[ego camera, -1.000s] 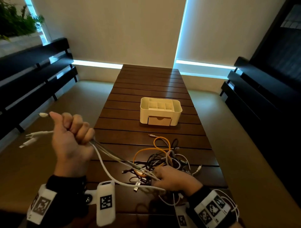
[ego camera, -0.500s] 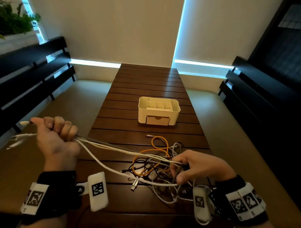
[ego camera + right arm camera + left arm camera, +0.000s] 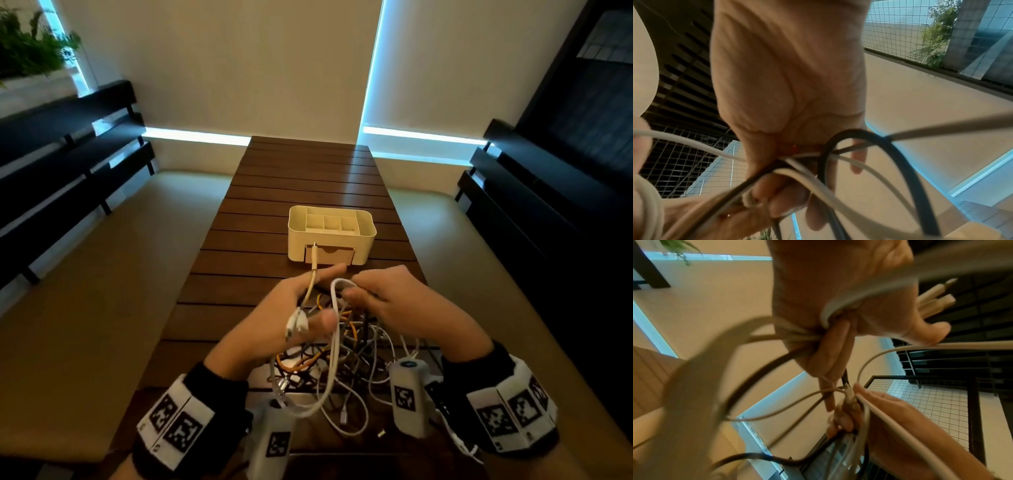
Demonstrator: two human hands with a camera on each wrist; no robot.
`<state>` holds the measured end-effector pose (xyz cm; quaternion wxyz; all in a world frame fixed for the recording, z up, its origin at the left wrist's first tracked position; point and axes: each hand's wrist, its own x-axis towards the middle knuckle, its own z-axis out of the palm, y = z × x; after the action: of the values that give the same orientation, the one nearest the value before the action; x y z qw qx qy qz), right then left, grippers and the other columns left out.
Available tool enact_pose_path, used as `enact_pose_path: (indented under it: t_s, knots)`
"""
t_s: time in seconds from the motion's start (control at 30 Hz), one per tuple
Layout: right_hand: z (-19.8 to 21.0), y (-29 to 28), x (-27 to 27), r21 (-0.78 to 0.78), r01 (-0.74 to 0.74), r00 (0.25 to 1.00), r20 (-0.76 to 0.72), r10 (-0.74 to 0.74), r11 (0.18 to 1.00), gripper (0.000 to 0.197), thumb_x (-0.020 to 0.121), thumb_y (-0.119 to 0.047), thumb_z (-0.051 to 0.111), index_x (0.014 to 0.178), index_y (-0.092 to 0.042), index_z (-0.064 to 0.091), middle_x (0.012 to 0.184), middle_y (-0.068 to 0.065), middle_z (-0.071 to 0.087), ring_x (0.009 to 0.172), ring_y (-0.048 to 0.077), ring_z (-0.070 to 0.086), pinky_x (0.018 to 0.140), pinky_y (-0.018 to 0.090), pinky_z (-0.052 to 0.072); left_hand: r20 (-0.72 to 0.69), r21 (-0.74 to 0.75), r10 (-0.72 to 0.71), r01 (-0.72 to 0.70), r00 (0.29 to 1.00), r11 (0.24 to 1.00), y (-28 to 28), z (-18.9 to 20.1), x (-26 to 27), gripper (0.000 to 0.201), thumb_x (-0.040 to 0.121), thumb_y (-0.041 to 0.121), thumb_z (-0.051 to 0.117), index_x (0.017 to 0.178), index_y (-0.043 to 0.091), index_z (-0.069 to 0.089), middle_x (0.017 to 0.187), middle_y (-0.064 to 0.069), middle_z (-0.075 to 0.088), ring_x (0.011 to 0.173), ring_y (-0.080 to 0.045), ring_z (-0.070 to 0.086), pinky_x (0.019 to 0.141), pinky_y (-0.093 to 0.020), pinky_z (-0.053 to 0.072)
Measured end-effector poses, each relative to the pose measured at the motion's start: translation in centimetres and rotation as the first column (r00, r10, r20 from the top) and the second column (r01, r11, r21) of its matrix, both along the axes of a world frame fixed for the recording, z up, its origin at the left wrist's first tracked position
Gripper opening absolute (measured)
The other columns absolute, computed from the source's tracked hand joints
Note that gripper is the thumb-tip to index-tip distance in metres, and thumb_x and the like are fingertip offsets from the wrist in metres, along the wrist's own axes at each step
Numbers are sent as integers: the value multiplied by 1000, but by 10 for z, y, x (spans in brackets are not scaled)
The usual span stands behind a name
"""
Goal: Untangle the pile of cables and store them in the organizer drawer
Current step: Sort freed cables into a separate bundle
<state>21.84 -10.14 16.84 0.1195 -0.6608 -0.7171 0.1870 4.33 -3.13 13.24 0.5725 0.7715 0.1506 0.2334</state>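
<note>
The left hand (image 3: 291, 308) is curled round a bundle of white cables (image 3: 334, 346), its fingers folded over the strands in the left wrist view, where several pale plug ends (image 3: 937, 296) stick out past the thumb side of the fist. One cream plug (image 3: 314, 257) stands up out of the top of that grip, and more white plugs (image 3: 296, 323) poke out beside the thumb. Just to the right of this grip, the right hand (image 3: 387, 301) pinches the same bundle; a white loop (image 3: 339, 282) arches between the two hands. In the right wrist view the right fingers (image 3: 777, 206) are closed on white and black strands (image 3: 838, 162), with a dark cable curving round them.

Below both grips the held cables hang in long white loops down to the tangled pile (image 3: 346, 359) of black, grey, orange and white cables, which lies on the table (image 3: 308, 178) directly under the hands and toward the person. A silver USB plug (image 3: 282, 385) dangles at the near left of the pile.

Beyond the grip, farther along the slatted wooden table, stands the cream organizer (image 3: 331, 234), its top compartments open to view and its drawer (image 3: 329, 255) in the front face toward the hands, well apart from the pile. Dark benches (image 3: 68, 164) flank the table on either side, and a green plant (image 3: 30, 51) sits far off to the left.
</note>
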Motion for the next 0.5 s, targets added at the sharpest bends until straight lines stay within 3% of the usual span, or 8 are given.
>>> enact_pose_path:
  t_s: [0.03,0.1,0.17,0.23,0.3,0.4,0.5]
  knots:
    - [0,-1,1,-25,13,999,-46,-15,1000,31,96,-33,41,66,-38,41,64,-14,48,56,-4,45,61,12,33,-33,-11,-18,18,999,1000,-1,5,1,94,63,78,58,132,15,51,113,2,67,103,-9,63,81,-16,49]
    - [-3,-3,2,-46,24,997,-78,-28,999,29,96,-33,42,67,-33,46,64,-13,49,54,-2,46,54,12,34,-132,-70,-45,36,990,997,-1,12,3,57,76,55,64,119,18,62,106,-2,69,97,-11,65,80,-20,51]
    - [-6,-3,3,-33,31,997,-70,-33,999,28,96,-35,41,75,-22,54,66,-10,51,56,1,45,55,14,35,-236,-89,-9,-13,972,996,-4,13,10,26,81,30,72,104,17,69,92,-4,72,84,-14,68,78,-26,55]
    - [-9,-1,2,-21,41,993,-111,-43,999,31,95,-35,41,83,-13,60,67,-6,54,59,5,48,58,18,39,-311,-34,74,-88,948,995,-3,10,16,7,83,19,69,85,12,71,75,-6,70,70,-16,63,74,-32,53]
    - [-13,-1,0,-19,33,966,-255,-37,999,26,93,-35,45,84,-16,61,66,-6,57,59,6,53,61,22,45,-304,-145,77,-126,950,981,-4,11,17,14,81,20,65,71,10,66,62,-2,62,60,-14,55,63,-28,47]
    - [-17,-4,3,-23,-8,862,-507,-5,1000,10,83,-36,57,86,-26,58,68,-6,58,59,2,55,60,18,49,-184,-444,121,-192,975,875,-5,17,15,8,61,18,57,61,10,57,56,-1,53,51,-11,48,52,-20,40]
    - [-27,-3,13,-51,6,858,-514,-31,999,8,78,-22,69,83,-21,63,81,1,65,76,8,63,75,25,54,-30,-652,178,-154,984,742,2,19,5,12,62,10,60,58,9,48,46,4,41,34,-4,35,34,-11,31]
